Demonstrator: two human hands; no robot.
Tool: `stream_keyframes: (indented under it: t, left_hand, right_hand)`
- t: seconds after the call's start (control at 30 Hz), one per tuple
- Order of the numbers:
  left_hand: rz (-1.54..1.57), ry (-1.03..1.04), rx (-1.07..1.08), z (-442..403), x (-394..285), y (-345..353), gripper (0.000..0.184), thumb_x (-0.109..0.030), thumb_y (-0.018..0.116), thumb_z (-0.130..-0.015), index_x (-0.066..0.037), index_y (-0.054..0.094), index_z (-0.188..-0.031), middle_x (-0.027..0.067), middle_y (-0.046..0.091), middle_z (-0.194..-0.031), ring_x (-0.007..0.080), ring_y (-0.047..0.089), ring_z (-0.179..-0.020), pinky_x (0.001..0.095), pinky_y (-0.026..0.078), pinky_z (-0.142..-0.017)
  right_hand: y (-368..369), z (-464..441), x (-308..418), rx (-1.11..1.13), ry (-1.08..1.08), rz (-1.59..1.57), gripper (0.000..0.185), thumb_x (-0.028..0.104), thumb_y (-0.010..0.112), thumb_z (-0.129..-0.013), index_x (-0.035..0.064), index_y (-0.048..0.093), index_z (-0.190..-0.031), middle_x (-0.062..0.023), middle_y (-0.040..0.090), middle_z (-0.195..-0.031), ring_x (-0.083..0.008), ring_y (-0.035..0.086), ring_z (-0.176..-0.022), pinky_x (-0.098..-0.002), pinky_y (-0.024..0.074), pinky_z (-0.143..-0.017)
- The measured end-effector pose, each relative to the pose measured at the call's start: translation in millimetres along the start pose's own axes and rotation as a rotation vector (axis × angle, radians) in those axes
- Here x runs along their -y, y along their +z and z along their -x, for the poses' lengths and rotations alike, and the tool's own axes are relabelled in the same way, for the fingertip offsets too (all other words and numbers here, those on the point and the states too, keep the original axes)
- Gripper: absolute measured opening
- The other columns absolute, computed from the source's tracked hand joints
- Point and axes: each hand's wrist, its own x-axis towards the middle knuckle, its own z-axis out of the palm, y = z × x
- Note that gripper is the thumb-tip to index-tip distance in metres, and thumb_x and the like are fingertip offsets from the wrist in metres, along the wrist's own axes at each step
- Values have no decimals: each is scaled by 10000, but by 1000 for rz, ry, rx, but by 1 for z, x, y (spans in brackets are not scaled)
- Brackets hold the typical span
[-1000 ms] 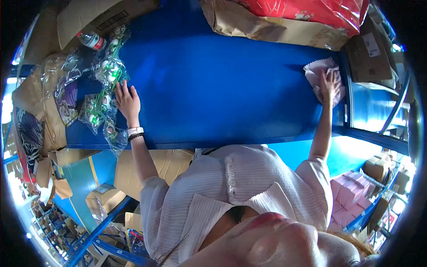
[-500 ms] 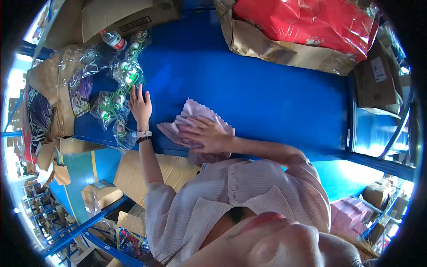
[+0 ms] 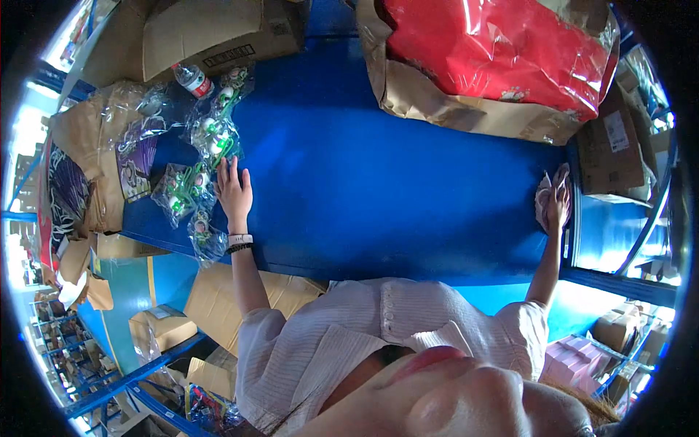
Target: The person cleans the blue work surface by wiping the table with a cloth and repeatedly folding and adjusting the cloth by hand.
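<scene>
My left hand (image 3: 234,195) lies flat with fingers stretched out on the blue shelf surface (image 3: 378,197), at the edge of several clear plastic packets (image 3: 212,135) with green and white items inside. Far to the right, my right hand (image 3: 558,207) presses a bunched pale pink cloth (image 3: 542,198) onto the shelf near its right end. Its fingers lie over the cloth, which sticks out on the left and above them.
A large brown paper bag with red wrapping (image 3: 502,58) stands at the back right. Cardboard boxes (image 3: 218,40) and a plastic bottle (image 3: 194,80) are at the back left. Brown paper and a purple packet (image 3: 135,169) lie at left. A metal upright (image 3: 575,211) bounds the right end.
My right hand has swept the cloth from the front middle to the far right end, and the cloth is now bunched. My left hand stays beside the packets.
</scene>
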Motion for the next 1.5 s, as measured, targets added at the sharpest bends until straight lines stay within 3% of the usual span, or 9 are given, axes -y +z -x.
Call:
stream_keyframes:
  t: [0.17,0.2,0.3,0.53,0.83,1.03,1.13,1.23,1.5]
  left_hand:
    - [-49,-17,-30,0,-2,7,451,-350,451,-955,-214,412,-1384,95,342,-1476,319,373,-1323,579,298,-1041]
    - [-51,-17,-32,-1,-2,7,451,-350,451,-955,-214,412,-1384,95,342,-1476,319,373,-1323,579,298,-1041]
    - [-77,-11,-43,0,-2,7,446,-347,447,-957,-209,416,-1379,99,352,-1469,322,377,-1320,568,319,-1031]
    - [-80,0,-72,-1,-4,5,452,-350,448,-945,-177,431,-1362,109,371,-1456,336,377,-1315,563,341,-1014]
    - [17,34,-102,1,-2,2,456,-339,496,-929,-184,445,-1355,110,401,-1436,338,402,-1298,538,355,-1003]
    - [24,14,-83,3,3,4,454,-347,494,-930,-189,448,-1353,112,401,-1434,338,395,-1304,536,349,-1008]
    - [34,1,-62,2,-1,0,451,-349,492,-932,-191,449,-1353,112,394,-1439,336,392,-1307,536,344,-1012]
    - [38,-2,-50,4,-1,1,450,-351,491,-934,-191,450,-1353,112,390,-1441,336,390,-1309,536,342,-1015]
    - [45,8,-60,1,-2,-1,450,-348,492,-933,-193,449,-1354,107,384,-1447,332,391,-1309,533,342,-1017]
  right_hand:
    - [71,-45,-40,-122,-60,509,659,598,345,-909,224,319,-1452,-95,218,-1535,-298,247,-1390,-473,281,-1081]
    - [75,-32,1,-157,88,1,662,598,377,-896,242,318,-1452,-102,206,-1537,-342,217,-1394,-532,262,-1074]
    - [-48,43,187,53,-49,-105,598,449,496,-887,173,390,-1408,-54,371,-1461,-421,248,-1354,-525,247,-1085]
    - [-114,146,375,-30,-1376,-303,533,446,503,-880,90,534,-1275,-69,297,-1497,-411,197,-1369,-615,143,-1083]
    - [-113,249,418,273,-1859,-775,650,450,512,-851,168,348,-1413,-45,284,-1504,-249,181,-1407,-489,88,-1145]
    - [-98,180,348,309,-1618,-527,606,378,467,-913,202,270,-1458,-18,257,-1520,-244,200,-1408,-468,120,-1164]
    - [-113,117,277,456,-992,-696,559,328,498,-889,201,371,-1418,-37,358,-1471,-280,332,-1349,-494,186,-1140]
    - [-86,60,193,133,-706,-544,645,299,668,-787,198,442,-1382,-74,427,-1423,-289,375,-1320,-445,284,-1100]
    - [-39,-24,50,-94,-491,-279,568,398,507,-917,69,424,-1372,-93,390,-1445,-290,384,-1311,-383,313,-1068]
